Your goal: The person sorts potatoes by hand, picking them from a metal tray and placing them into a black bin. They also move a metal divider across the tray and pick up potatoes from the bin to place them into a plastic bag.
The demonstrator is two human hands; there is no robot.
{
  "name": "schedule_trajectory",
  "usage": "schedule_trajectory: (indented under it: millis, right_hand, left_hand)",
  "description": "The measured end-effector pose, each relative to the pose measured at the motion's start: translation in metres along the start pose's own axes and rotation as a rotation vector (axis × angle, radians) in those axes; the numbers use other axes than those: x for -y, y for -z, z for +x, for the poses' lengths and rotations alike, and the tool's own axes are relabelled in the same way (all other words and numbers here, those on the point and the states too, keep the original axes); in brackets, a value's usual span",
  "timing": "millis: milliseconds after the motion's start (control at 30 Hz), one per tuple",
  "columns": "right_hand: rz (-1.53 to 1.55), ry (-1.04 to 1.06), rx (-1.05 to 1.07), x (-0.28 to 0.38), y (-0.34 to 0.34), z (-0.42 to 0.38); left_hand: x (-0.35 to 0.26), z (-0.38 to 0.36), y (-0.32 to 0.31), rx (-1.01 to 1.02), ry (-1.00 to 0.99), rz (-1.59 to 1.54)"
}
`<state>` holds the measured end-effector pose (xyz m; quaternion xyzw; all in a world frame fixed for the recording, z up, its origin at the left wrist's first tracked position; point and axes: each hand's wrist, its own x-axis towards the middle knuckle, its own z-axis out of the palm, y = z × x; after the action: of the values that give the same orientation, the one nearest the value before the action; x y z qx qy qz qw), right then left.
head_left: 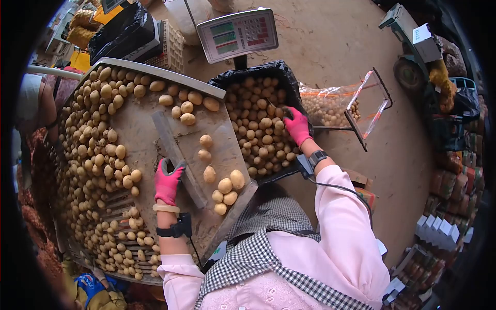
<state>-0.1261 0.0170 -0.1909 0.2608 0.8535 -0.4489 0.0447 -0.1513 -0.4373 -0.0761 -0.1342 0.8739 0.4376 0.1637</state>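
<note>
My left hand, in a pink glove with grey fingertips, is over the metal sorting table, beside a flat metal bar. Its thumb and fingers are apart with nothing between them. Many potatoes cover the table's left side, and a few lie right of the bar. My right hand, gloved alike, is at the right side of a black-lined crate full of small potatoes. Its fingertips are over the potatoes; whether they hold one cannot be made out.
A scale display stands behind the crate. Right of it, a metal frame holds open a clear bag of potatoes. Part of another person shows at the left edge. Stacked sacks line the right.
</note>
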Motion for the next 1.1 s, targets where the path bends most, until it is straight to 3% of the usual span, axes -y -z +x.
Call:
schedule_trajectory:
  millis: [67,133,200,300,367,433,567,633,667,700,767,800,833,900,933,1000,1100]
  right_hand:
    - [-0.119,0.046,-0.106,0.006,-0.026,0.032]
    - [-0.237,0.096,-0.205,0.004,-0.047,0.061]
    - [-0.616,0.083,0.158,0.001,-0.064,0.08]
    - [-0.522,0.171,0.247,0.024,-0.048,0.084]
    - [-0.567,0.355,0.307,0.031,-0.022,0.081]
    - [-0.55,0.26,0.499,0.057,0.015,0.063]
    - [-0.483,0.276,0.696,0.043,0.044,0.04]
    - [0.464,-0.105,0.498,0.022,0.036,0.019]
    - [0.307,-0.122,0.435,0.008,0.026,0.009]
    - [-0.151,0.053,0.416,0.004,0.02,-0.004]
    - [-0.339,0.21,0.247,-0.045,-0.002,-0.014]
    - [0.143,-0.25,0.428,-0.027,0.005,-0.023]
    - [0.145,-0.253,0.427,-0.036,-0.008,-0.034]
    - [0.019,0.48,0.429,-0.056,-0.032,-0.049]
    - [0.021,0.482,0.424,-0.045,-0.04,-0.055]
    - [-0.611,0.565,0.737,-0.026,-0.052,-0.061]
    - [-0.674,0.476,0.757,-0.022,-0.058,-0.055]
  left_hand:
    - [0.001,0.001,-0.001,-0.001,0.043,-0.005]
    - [0.009,0.004,0.0,0.01,-0.063,-0.017]
    - [0.003,0.002,0.0,0.014,-0.03,-0.018]
    - [-0.009,-0.005,0.002,0.009,0.019,0.007]
    - [-0.007,-0.004,-0.001,-0.004,0.028,0.018]
    - [-0.003,-0.002,0.0,0.014,0.068,-0.059]
    - [0.002,0.001,0.0,0.002,0.026,-0.01]
    - [0.004,0.002,-0.001,0.0,0.016,-0.003]
    - [0.005,0.003,-0.002,-0.003,0.016,-0.007]
    - [0.007,0.002,-0.001,0.005,0.012,-0.026]
    - [0.002,0.003,-0.002,0.008,0.002,-0.052]
    - [-0.003,0.001,-0.001,-0.005,0.005,-0.028]
    - [-0.006,-0.002,-0.001,-0.012,0.007,-0.001]
    - [-0.004,0.0,-0.004,-0.004,0.001,-0.041]
    - [-0.003,-0.001,-0.003,-0.006,0.012,-0.076]
    - [-0.003,-0.001,-0.003,0.0,0.009,-0.067]
    - [-0.004,-0.003,0.0,-0.011,0.016,-0.035]
